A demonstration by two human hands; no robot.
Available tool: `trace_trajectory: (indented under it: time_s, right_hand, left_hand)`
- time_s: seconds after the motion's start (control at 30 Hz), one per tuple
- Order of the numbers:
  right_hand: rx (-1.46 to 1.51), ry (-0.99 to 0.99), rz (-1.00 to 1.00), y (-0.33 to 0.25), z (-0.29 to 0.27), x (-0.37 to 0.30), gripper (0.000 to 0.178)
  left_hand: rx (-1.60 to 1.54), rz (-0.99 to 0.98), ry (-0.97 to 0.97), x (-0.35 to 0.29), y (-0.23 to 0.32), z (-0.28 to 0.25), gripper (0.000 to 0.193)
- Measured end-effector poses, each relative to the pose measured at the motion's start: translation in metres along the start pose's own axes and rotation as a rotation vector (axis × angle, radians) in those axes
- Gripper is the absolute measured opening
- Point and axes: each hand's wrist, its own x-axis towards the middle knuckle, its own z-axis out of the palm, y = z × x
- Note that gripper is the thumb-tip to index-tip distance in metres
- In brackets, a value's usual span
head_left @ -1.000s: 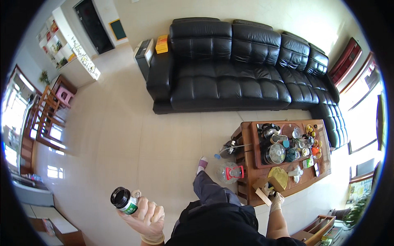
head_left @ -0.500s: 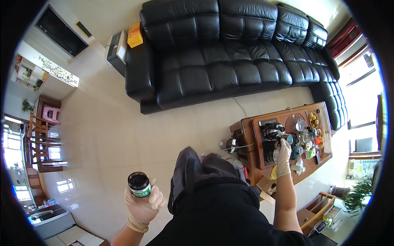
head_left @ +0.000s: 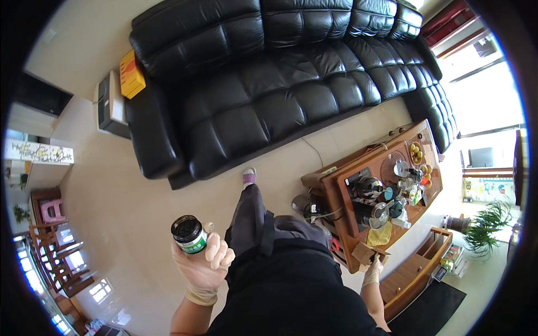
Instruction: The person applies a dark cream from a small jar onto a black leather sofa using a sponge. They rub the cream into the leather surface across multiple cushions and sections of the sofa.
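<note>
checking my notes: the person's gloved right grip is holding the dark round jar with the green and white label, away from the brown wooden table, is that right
One slip: the dark round jar with the green and white label is in the gloved left grip, not the right grip, as the head view shows. It is indeed away from the brown wooden table.

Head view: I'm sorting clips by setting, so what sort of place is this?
Most likely a home's living room: a long black sofa, a low wooden table and a leafy green plant.
</note>
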Motion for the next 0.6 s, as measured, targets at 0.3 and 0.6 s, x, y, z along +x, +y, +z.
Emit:
trace_trajectory:
  time_s: [0.3, 0.6]
  right_hand:
    - [-0.07, 0.021, 0.073, -0.03, 0.034, -0.077, 0.024]
    - [-0.118, 0.146, 0.22, -0.04, 0.051, -0.156, 0.015]
  left_hand:
    - [-0.003, -0.382, -0.009, 0.151, 0.057, 0.037, 0.067]
    - [-0.059, -0.556, 0.016, 0.217, 0.068, 0.048, 0.07]
